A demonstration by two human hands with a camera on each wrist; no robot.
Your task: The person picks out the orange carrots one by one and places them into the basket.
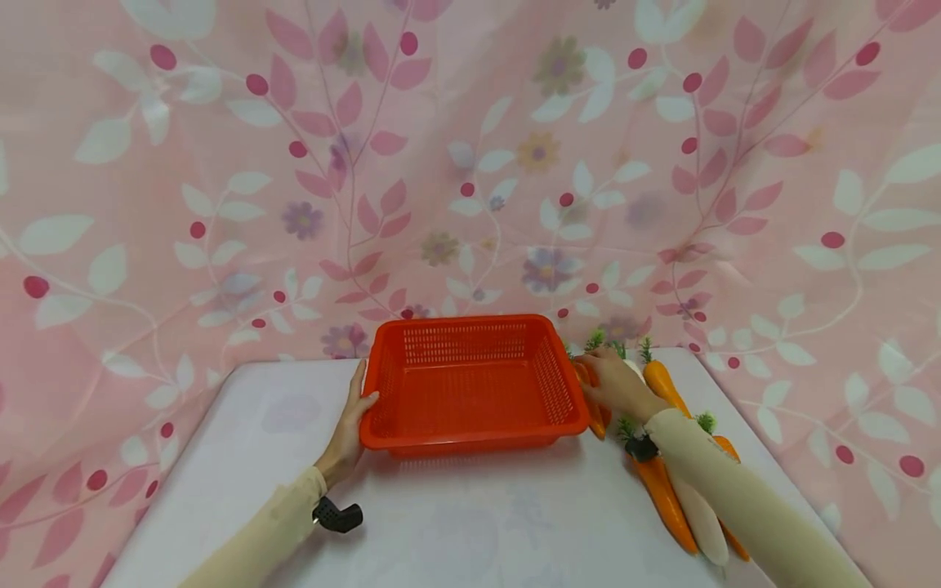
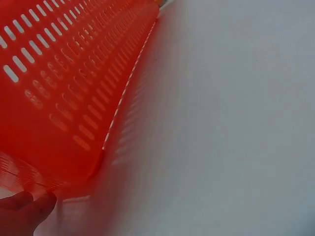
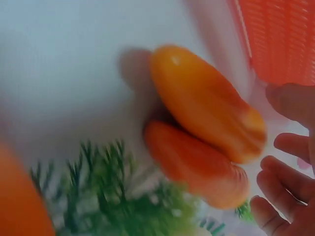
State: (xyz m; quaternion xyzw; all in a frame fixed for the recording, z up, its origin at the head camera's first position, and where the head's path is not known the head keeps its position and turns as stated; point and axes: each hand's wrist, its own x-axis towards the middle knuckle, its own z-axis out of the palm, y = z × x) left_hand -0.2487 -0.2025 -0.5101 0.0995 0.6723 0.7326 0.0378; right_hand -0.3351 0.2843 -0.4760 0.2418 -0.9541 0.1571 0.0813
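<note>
My left hand (image 1: 347,433) grips the left side of a red plastic basket (image 1: 470,437), thumb over the rim and fingers along the outside. In the left wrist view, fingertips (image 2: 37,206) touch the perforated wall. My right hand (image 1: 619,385) is just beyond the basket's right side, over carrots (image 1: 597,418). The right wrist view shows a yellow-orange carrot (image 3: 202,103) and a redder carrot (image 3: 197,164) lying side by side on the table. The right hand's fingers (image 3: 285,179) are spread and loosely bent beside their far ends.
More carrots (image 1: 667,506) and a long white radish (image 1: 706,527) lie at the table's right, partly under my right forearm. Another carrot (image 1: 665,384) with a green top lies farther back. The white table (image 1: 470,523) meets a pink floral curtain (image 1: 441,163) behind the basket.
</note>
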